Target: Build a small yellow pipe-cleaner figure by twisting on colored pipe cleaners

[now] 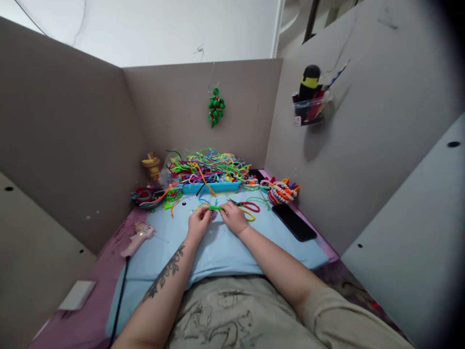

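Observation:
Between my two hands runs a short green fuzzy strand [214, 207], which looks like a pipe cleaner. My left hand [198, 222] pinches its left end, and my right hand [233, 216] pinches the right end. Just beneath it sits a small purplish round thing [212, 214], partly hidden by my fingers. Past my right hand lie scissors [250, 207] with red and yellow handles, their blades pointing away to the left. Behind my hands, loose blue strands [208, 200] and an orange one rest on the light blue cloth [167, 266].
A blue tray [212, 187] heaped with colourful pipe cleaners stands at the back. To the left lies a pink glue gun [138, 240] with a black cord; a phone [294, 222] is at right. Grey panels [174, 106] surround the table. A clear cup [308, 111] of tools hangs on the right panel.

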Tool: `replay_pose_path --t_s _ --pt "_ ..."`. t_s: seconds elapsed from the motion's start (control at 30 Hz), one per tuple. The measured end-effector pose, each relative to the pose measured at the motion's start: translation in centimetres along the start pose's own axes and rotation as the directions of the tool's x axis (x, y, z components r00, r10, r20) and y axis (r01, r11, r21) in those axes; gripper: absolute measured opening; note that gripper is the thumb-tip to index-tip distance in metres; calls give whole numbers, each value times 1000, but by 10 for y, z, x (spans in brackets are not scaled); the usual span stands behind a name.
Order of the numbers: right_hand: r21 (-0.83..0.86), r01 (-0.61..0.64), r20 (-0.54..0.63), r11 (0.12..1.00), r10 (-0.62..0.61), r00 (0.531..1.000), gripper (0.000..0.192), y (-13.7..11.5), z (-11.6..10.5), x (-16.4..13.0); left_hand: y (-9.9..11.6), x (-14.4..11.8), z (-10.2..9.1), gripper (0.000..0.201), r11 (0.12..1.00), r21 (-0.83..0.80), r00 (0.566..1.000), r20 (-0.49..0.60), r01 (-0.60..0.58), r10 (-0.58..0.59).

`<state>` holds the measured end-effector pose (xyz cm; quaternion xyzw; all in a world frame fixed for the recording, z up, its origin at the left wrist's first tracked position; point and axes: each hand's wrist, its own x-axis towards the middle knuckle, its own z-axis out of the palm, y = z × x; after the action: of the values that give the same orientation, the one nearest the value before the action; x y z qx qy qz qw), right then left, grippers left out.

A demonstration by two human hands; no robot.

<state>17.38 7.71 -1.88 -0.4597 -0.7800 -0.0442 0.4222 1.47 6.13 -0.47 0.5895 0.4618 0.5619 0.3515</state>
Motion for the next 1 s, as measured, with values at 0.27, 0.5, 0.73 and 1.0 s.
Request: replay_pose_path --t_s 0.27,0.5,0.73,1.0 --pt "-51 8 -32 999 -10 999 16 2 2 0 3 0 -1 26 998 -32 998 38 49 -47" --pt "-94 17 -24 995 -19 1000 12 2 1 0 2 1 -1 30 998 -17 997 30 65 -64" --pt "-37 20 -20 999 -21 1000 10 -2 1 0 -4 6 1 28 994 -68 996 -23 82 -84" --pt "101 105 1 989 -106 994 24 -8 -3 -1 -4 6 0 29 980 -189 998 -7 65 -68"
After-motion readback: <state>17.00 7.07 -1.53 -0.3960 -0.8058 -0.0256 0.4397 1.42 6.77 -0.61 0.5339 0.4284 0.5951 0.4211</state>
